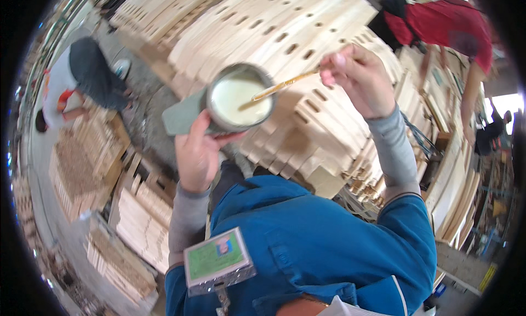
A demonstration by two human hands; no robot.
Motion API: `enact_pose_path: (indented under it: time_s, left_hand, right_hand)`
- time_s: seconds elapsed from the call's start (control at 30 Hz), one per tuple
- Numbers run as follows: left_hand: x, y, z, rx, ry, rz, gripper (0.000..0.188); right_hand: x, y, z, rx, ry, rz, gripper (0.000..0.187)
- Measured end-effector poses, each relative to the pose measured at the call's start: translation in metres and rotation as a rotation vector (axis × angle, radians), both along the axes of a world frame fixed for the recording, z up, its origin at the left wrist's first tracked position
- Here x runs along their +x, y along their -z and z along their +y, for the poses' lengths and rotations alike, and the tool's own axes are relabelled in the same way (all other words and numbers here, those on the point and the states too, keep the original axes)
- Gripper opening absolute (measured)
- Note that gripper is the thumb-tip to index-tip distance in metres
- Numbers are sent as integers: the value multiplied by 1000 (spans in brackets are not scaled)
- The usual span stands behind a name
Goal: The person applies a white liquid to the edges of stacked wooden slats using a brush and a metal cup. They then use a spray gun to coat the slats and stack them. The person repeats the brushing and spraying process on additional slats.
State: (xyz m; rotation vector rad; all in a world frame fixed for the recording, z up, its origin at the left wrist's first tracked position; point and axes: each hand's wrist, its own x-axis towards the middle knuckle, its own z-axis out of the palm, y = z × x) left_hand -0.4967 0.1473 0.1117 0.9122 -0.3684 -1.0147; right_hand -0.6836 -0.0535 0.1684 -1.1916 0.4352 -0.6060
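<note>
My left hand [198, 154] is wrapped round the lower side of a round grey cup [214, 99], which holds a creamy white liquid [233, 99]. A flat grey-green piece [186, 114] juts out to the left between the cup and my fingers; whether it is joined to the cup I cannot tell. My right hand [359, 77] pinches the far end of a thin yellowish brush or stick [287, 83]. Its pale lower end reaches over the cup's rim, with the tip in or just above the liquid.
Stacked pale wooden boards [263, 31] with slots lie ahead of me. More wood stacks [145, 223] stand on the left. A bending person in a white top [57, 86] works at far left; another in a red shirt [444, 28] leans over timber [446, 113] on the right.
</note>
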Motion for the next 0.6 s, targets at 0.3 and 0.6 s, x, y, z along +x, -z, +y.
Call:
enact_pose_path:
  time_s: [0.3, 0.6]
  left_hand:
    - [0, 5, 10, 86, -3, -109, 38]
    - [11, 22, 38, 99, -101, -52, 34]
  right_hand:
    - [-38, 7, -166, -811, 377, 272, 24]
    - [-22, 32, -175, -984, 361, 522, 26]
